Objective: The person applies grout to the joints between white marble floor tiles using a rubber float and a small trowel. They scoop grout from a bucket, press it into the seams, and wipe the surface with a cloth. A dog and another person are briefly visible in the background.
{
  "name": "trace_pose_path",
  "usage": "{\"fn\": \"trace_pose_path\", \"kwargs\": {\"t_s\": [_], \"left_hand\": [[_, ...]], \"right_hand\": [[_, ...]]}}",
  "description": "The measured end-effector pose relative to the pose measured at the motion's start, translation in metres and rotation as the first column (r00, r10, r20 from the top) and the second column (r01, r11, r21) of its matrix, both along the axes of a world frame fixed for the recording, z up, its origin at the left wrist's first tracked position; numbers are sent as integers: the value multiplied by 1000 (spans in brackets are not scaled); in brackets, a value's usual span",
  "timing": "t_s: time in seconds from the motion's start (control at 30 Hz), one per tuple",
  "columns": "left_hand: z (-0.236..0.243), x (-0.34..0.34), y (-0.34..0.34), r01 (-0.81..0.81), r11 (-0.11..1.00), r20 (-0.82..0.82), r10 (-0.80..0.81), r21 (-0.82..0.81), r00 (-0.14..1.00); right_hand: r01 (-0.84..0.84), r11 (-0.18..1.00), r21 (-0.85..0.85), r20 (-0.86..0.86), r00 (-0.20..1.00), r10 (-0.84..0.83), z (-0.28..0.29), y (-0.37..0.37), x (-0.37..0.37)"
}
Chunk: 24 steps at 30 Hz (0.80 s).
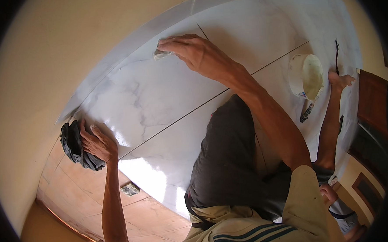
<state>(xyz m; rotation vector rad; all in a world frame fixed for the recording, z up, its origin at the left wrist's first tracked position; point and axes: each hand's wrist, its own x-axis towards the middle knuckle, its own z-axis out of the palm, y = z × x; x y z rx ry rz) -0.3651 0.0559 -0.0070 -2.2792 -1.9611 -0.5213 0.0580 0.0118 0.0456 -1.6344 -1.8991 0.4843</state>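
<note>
My right hand (195, 53) reaches to the far side of the floor and pinches a small grey-white piece (162, 54), perhaps a folded rag or pad. The piece rests on the glossy white marbled tile (153, 92), close to the strip along the wall. At the left, my left hand (99, 143) presses against a crumpled black bundle (74, 147), a bag or cloth, with its fingers spread. The bundle sits at the wall, where the white tiles meet the orange floor. Its underside is hidden.
At the right stands a white bucket (294, 76) with pale paste inside, a dark-handled tool (307, 113) beside it. A bare foot (342, 80) rests beyond. A small speckled block (130, 188) lies on the orange floor (150, 215). Another person's hand (328, 195) shows lower right.
</note>
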Motion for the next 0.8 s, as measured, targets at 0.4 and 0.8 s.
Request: {"fn": "trace_pose_path", "kwargs": {"t_s": [0.4,0.8], "left_hand": [[-4,11,5,-49,998,-2,49,-50,999],[-4,4,5,-40,999,-14,40,-7,999]], "right_hand": [[417,833,363,176,848,-500,-26,-11,94],[598,739,311,285,683,-673,-1,-46,190]]}}
